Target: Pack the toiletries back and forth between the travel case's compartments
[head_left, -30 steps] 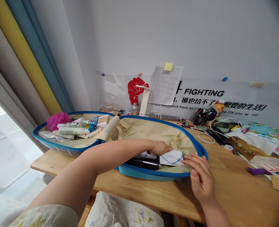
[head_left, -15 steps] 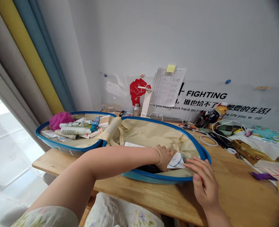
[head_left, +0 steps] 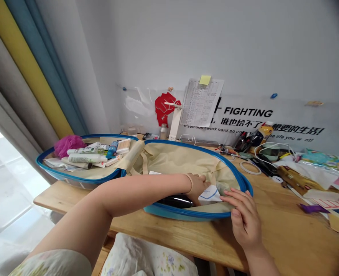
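Observation:
An open blue suitcase [head_left: 238,180] with beige lining lies on the wooden desk [head_left: 287,237]. My left hand [head_left: 197,184] reaches into its right half, fingers curled down on a white packet [head_left: 212,193] with a blue mark. A dark glossy object [head_left: 173,200] lies just under my wrist. My right hand [head_left: 242,218] rests flat on the case's near rim beside the packet, fingers stretched out and holding nothing.
The left half of the case [head_left: 51,170] holds tubes, bottles and a pink bath puff [head_left: 67,144]. Cables, a tape ring [head_left: 248,167], bottles and papers crowd the desk's right side. Curtains hang at the left, and a wall with posters stands behind.
My left hand has slid forward over the white packet, covering more of it. My right hand stays on the rim, shifted only slightly.

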The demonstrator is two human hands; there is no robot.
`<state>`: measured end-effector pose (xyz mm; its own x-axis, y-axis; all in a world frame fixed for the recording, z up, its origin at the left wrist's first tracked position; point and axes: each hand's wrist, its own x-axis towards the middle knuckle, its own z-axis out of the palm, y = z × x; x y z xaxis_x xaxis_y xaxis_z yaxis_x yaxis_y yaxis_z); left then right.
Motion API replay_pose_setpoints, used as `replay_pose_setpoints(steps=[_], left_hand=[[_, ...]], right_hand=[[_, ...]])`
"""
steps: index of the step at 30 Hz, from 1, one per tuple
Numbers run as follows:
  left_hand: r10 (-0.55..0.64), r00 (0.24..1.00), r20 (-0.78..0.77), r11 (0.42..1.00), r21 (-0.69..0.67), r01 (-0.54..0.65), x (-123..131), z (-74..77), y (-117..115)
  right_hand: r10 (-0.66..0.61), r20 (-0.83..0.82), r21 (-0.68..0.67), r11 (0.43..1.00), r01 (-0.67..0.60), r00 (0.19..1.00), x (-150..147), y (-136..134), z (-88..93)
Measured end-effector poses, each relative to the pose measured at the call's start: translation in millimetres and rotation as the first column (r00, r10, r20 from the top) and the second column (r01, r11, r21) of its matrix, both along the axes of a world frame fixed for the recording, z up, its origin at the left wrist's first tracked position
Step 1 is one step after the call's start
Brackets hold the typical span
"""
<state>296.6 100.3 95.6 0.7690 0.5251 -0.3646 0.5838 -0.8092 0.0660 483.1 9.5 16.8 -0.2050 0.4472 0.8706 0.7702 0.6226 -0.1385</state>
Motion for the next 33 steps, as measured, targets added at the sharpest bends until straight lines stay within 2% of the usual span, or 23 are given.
replay_pose_setpoints(steps=[4,9,11,13,16,18,20,21,24,27,30,33], left_hand=[[-0.019,0.998,0.064,1.000,-0.017,0.020,-3.6,-5.2,-4.2],[-0.023,0.997,0.070,0.996,0.090,0.017,2.4,-9.2,-8.2],[-0.008,0.997,0.083,0.997,0.081,0.001,-1.5,-1.8,-5.0],[0.018,0.995,0.096,0.998,0.053,-0.023,-18.2,13.4,3.1],[0.054,0.984,0.173,0.990,0.116,-0.074,-73.8,43.4,19.8],[0.147,0.958,0.246,0.959,0.201,-0.199,-127.8,59.9,28.4],[0.343,0.902,0.260,0.877,0.254,-0.407,-188.0,68.5,30.7],[0.464,0.843,0.271,0.797,0.288,-0.531,-218.0,69.4,28.9],[0.626,0.740,0.245,0.660,0.338,-0.671,-298.6,60.6,13.5],[0.728,0.658,0.193,0.564,0.378,-0.734,-355.2,43.4,-6.1],[0.785,0.603,0.140,0.507,0.413,-0.757,-384.8,28.9,-16.8],[0.798,0.595,0.097,0.502,0.438,-0.746,-393.4,22.2,-16.4]], right_hand=[[0.023,-0.001,0.012,1.000,-0.023,1.000,0.7,1.5,-0.7],[0.032,0.033,0.038,0.999,-0.033,0.999,4.6,5.8,-2.0],[0.036,0.040,0.050,0.998,-0.038,0.999,6.4,7.3,-1.6],[0.037,0.061,0.051,0.998,-0.040,0.997,8.2,8.2,-1.3],[0.027,0.077,0.050,0.998,-0.031,0.997,10.5,8.8,-2.7],[0.029,0.074,0.038,0.999,-0.032,0.997,11.0,8.8,-4.6],[0.044,0.063,0.027,0.999,-0.046,0.997,10.5,8.4,-6.3],[0.050,0.056,0.018,0.999,-0.051,0.997,10.1,8.1,-6.9],[0.046,0.012,0.011,0.999,-0.046,0.999,8.8,7.1,-7.6],[0.045,0.006,0.003,0.999,-0.045,0.999,9.1,7.2,-8.2],[0.031,0.011,0.000,1.000,-0.031,0.999,10.4,7.9,-8.8],[0.021,0.003,-0.010,1.000,-0.021,1.000,10.7,7.8,-7.5]])
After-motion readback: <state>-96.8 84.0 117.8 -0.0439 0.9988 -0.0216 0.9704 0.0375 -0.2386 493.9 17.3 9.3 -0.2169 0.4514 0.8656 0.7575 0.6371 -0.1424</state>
